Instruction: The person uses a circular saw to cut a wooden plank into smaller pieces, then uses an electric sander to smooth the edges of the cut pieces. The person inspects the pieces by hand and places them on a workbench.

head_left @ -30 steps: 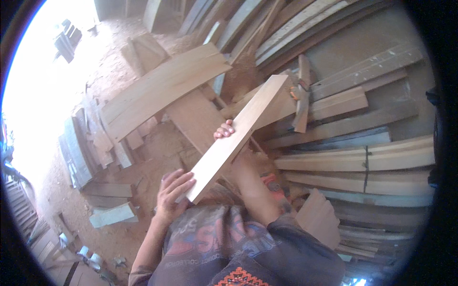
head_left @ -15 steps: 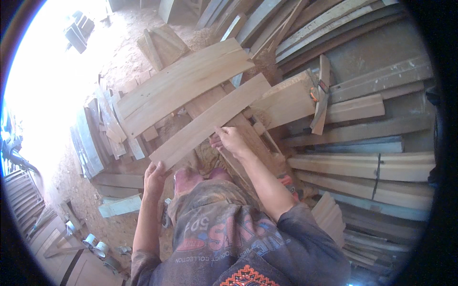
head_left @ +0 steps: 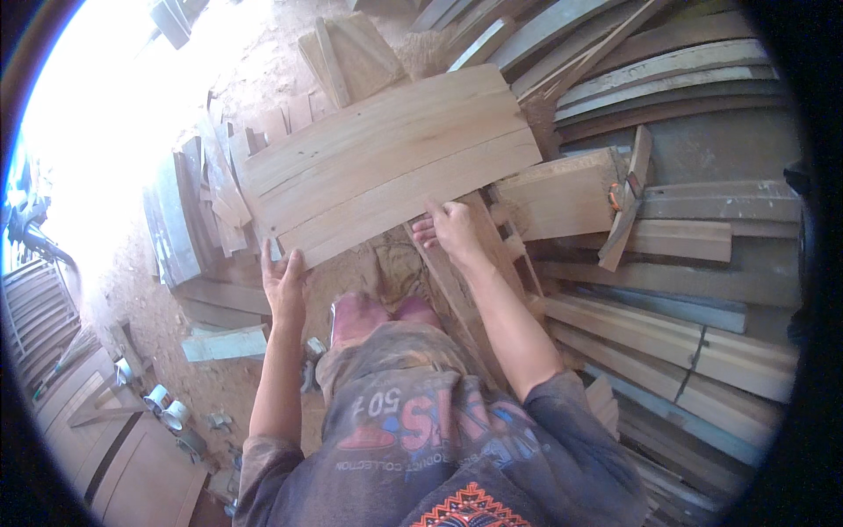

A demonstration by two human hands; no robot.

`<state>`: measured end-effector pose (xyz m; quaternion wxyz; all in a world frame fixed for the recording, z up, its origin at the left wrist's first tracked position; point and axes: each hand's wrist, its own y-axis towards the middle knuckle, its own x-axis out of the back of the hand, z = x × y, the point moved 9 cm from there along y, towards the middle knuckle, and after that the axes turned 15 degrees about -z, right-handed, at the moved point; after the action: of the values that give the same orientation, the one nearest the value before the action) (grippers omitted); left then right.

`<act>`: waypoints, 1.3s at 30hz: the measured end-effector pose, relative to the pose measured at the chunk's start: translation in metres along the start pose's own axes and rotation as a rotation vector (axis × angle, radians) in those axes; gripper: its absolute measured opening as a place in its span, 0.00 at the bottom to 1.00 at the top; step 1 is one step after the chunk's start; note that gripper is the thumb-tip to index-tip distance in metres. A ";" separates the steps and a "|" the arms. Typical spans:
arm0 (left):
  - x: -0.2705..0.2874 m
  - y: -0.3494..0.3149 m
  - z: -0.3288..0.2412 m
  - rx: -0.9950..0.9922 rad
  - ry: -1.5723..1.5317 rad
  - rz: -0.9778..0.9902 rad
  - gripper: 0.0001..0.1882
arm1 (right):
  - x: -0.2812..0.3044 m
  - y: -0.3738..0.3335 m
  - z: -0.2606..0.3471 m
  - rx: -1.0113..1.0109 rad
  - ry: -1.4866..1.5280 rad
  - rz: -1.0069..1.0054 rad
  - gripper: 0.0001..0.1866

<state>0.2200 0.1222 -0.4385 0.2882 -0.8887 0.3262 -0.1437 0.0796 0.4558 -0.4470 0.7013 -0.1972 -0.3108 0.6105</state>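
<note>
Pale bare plank (head_left: 413, 198), left hand (head_left: 283, 285), right hand (head_left: 452, 230) at its near edge

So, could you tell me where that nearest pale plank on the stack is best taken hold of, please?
Probably along its near long edge, coming from the person's side. The nearest plank lies flat and slanted, edge to edge with the others, so only that edge and its ends are free. The left hand and right hand already rest there, spaced apart.

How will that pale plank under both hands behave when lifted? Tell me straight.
The pale plank looks stiff: it lies straight beside its neighbours. Long and thin, it probably tips if lifted from one end; the left hand and right hand sit apart. Bare, rough-sawn wood likely resists slipping.
</note>
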 end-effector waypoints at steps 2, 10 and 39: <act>-0.004 0.002 -0.011 -0.062 -0.001 -0.022 0.42 | 0.000 0.003 -0.003 -0.068 -0.060 -0.036 0.26; -0.005 0.005 -0.008 -0.147 0.095 -0.070 0.38 | 0.000 -0.002 -0.005 -0.070 -0.043 -0.066 0.27; -0.015 -0.011 -0.001 -0.048 -0.011 -0.002 0.31 | 0.005 0.000 -0.001 -0.054 -0.002 -0.165 0.21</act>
<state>0.2132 0.1385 -0.4323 0.2682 -0.8966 0.3271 -0.1313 0.0804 0.4606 -0.4467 0.7435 -0.1890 -0.3429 0.5422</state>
